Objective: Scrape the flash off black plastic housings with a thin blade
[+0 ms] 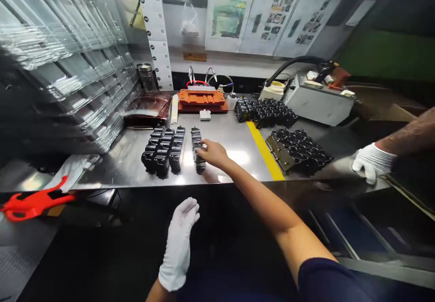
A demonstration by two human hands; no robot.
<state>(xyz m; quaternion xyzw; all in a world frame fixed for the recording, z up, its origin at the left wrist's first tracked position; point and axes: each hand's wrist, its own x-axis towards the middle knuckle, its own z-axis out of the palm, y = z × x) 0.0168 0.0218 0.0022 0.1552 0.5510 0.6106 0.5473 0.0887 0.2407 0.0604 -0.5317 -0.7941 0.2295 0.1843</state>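
Observation:
My bare right hand [215, 154] reaches over the metal worktop [224, 175], its fingers closed on the side of a narrow row of black ribbed parts [196, 141]. To the left of that row stand several similar rows of black parts [163, 150], set side by side. In a white glove, my left hand [180, 238] is held in front of the worktop's near edge, fingers stretched out and slightly bent, with nothing seen in it. What exactly the black parts are, I cannot tell.
An orange fixture [202, 98] stands at the back, with a small white block [205, 115] before it. Black part blocks [299, 150] lie right of a yellow line [265, 150]. Clear trays [68, 62] are stacked left, near a red air gun [37, 200]. Another person's gloved hand [374, 161] is at right.

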